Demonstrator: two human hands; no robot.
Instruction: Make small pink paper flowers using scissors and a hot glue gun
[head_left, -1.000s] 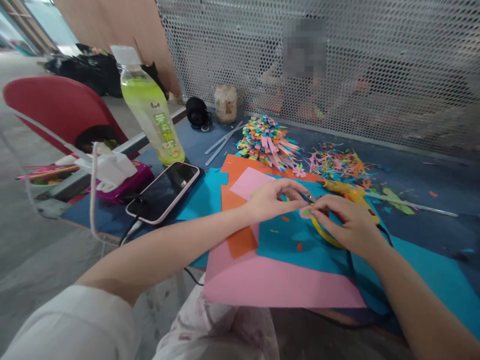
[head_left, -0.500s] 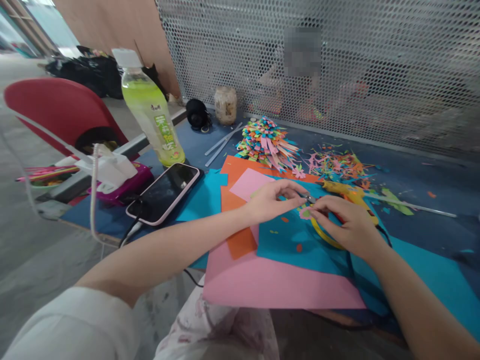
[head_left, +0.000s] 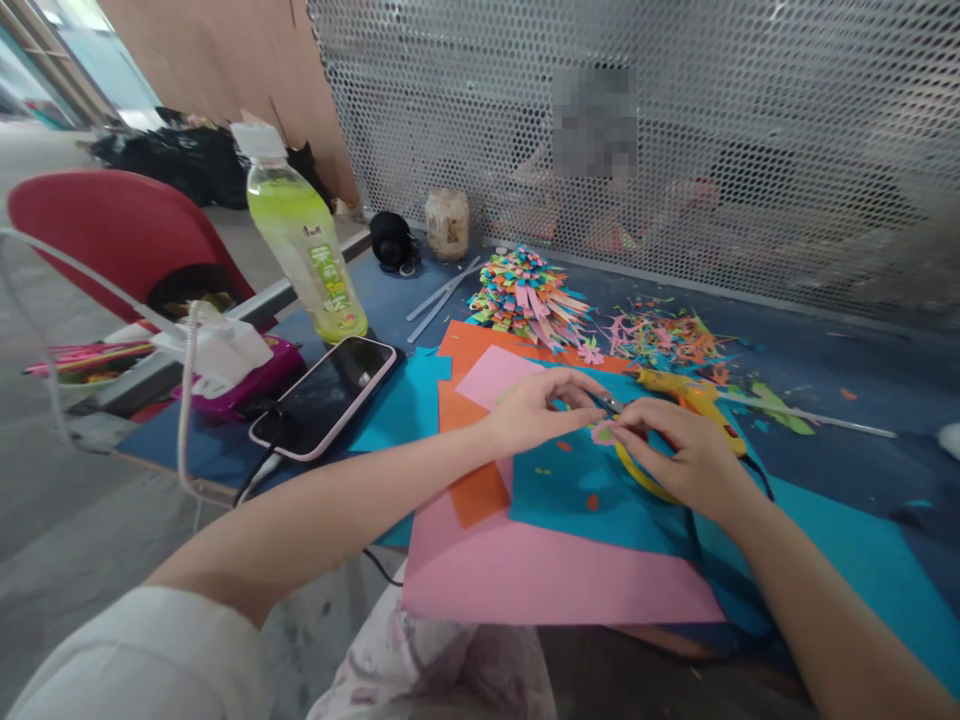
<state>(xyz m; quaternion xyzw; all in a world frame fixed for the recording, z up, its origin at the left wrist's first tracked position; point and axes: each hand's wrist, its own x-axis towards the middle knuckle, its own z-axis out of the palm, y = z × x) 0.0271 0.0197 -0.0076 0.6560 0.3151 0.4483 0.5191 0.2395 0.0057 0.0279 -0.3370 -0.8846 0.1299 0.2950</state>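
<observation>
In the head view, my left hand is closed with curled fingers around a small metal tool with a shiny tip; most of it is hidden, so its kind is unclear. Close beside it, my right hand pinches a small pink and green paper flower between thumb and fingers. The tool's tip is right by the flower; whether they touch I cannot tell. Below both hands lies a blue paper sheet with small orange and green scraps. Part of a yellow ring-shaped thing shows under my right hand.
Behind my right hand lies a yellow glue gun. Colourful fringed paper pieces are piled near cut scraps. A phone, a tilted-looking drink bottle and a jar stand or lie leftward. Perforated metal borders the back.
The view has shifted slightly, so the table things sit a little lower and further left. Both hands keep their holds, with only slight finger movement.
</observation>
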